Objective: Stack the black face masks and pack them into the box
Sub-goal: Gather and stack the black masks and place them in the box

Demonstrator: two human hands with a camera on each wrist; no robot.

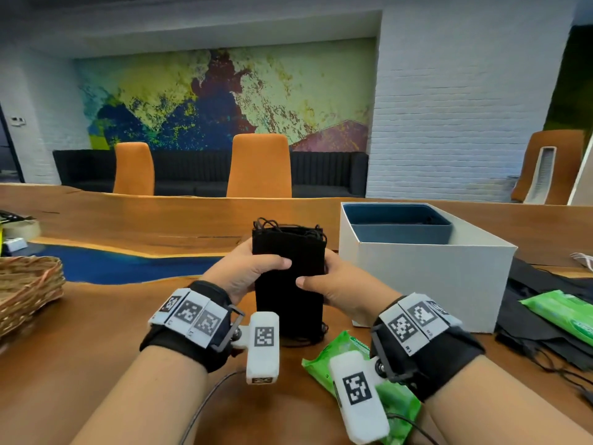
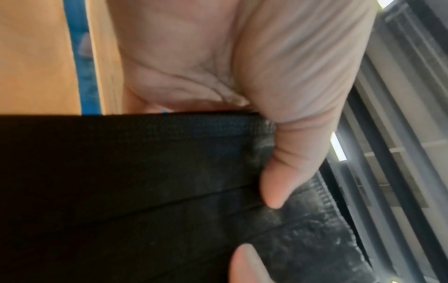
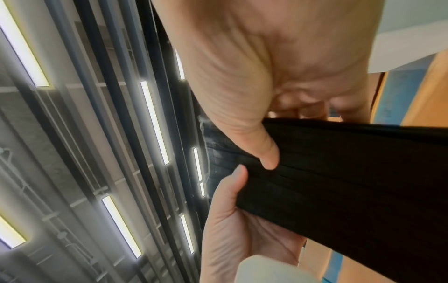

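Note:
A stack of black face masks [image 1: 288,277] stands on end on the wooden table, ear loops sticking out at its top. My left hand [image 1: 248,271] grips its left side, thumb across the front. My right hand [image 1: 324,281] grips its right side the same way. The left wrist view shows my left thumb pressed on the pleated black masks [image 2: 145,191]. In the right wrist view both thumbs lie on the masks [image 3: 339,181]. The white box [image 1: 426,277] stands open just right of the stack, with a blue tray [image 1: 401,228] inside it.
A green wipes pack [image 1: 394,403] lies under my right wrist, another [image 1: 564,316] on loose black masks [image 1: 539,335] at the right. A wicker basket [image 1: 29,290] sits at the left edge. Orange chairs [image 1: 260,165] stand beyond the table.

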